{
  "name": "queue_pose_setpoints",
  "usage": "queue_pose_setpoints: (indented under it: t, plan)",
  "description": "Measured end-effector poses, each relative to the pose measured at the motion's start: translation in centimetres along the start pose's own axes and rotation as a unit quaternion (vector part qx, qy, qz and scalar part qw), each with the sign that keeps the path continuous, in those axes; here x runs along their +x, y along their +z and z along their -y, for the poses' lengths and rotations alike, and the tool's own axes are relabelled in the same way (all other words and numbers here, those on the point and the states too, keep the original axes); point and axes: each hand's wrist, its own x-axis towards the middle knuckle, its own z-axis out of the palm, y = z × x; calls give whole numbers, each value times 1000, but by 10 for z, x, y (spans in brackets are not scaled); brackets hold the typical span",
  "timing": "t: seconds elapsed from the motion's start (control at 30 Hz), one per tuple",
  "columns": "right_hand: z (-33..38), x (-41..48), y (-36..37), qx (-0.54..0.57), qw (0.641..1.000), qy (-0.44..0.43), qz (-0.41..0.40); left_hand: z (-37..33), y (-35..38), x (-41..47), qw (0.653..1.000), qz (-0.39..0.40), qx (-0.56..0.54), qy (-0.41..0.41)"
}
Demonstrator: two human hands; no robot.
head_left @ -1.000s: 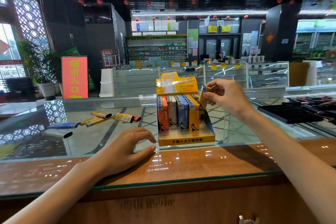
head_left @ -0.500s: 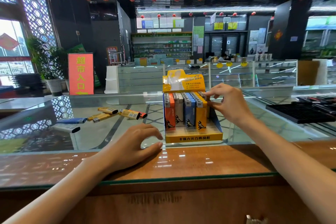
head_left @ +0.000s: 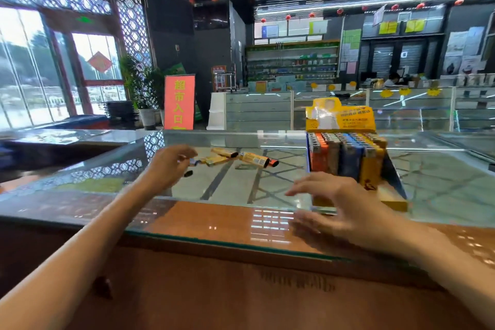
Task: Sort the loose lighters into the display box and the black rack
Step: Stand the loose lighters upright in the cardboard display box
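The yellow display box (head_left: pixel 339 118) stands on the glass counter at the right, with rows of orange, grey, blue and yellow lighters (head_left: pixel 348 158) upright in it. Several loose lighters lie to its left: yellow ones (head_left: pixel 254 159), an orange-red one (head_left: pixel 273 163), and a dark-tipped one (head_left: pixel 188 173) poking out under my left hand. My left hand (head_left: pixel 167 166) is blurred, with its fingers curved over the leftmost loose lighters; whether it touches them is unclear. My right hand (head_left: pixel 337 203) hovers with spread fingers before the box and holds nothing. The black rack is out of view.
The glass counter top (head_left: pixel 241 185) has a wooden front ledge (head_left: pixel 214 220) below my arms. Behind it are more glass showcases (head_left: pixel 257 110), a red standing sign (head_left: pixel 179 102) and a potted plant (head_left: pixel 139 83).
My right hand left the box's right row and drew back, empty, to the counter front. My left hand lifted off the ledge and went forward to the loose lighters. The view swung left.
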Motion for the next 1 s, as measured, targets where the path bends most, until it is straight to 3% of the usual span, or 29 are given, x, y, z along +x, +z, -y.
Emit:
queue_pose_setpoints:
  t: [0.07,0.13,0.33,0.43,0.53,0.63,0.77,1.0]
  plan:
    - [-3,0,9,-1,999,-5,48,28,-8,2,997,32,75,0]
    - [-6,-1,10,15,999,-3,45,45,-11,1,988,89,122,38]
    - [-6,-3,11,17,999,-10,31,68,-11,14,983,119,110,85]
    - [-5,-3,10,18,999,-6,34,67,-12,35,961,271,46,24]
    - [-5,-4,10,20,999,-3,39,66,0,50,936,340,89,5]
    - [-5,-4,10,23,999,-1,41,59,17,50,933,331,129,58]
    - [-6,-4,11,26,999,-5,43,46,30,46,936,326,95,95]
    - [-6,-6,10,15,999,-2,41,4,30,16,937,314,123,91]
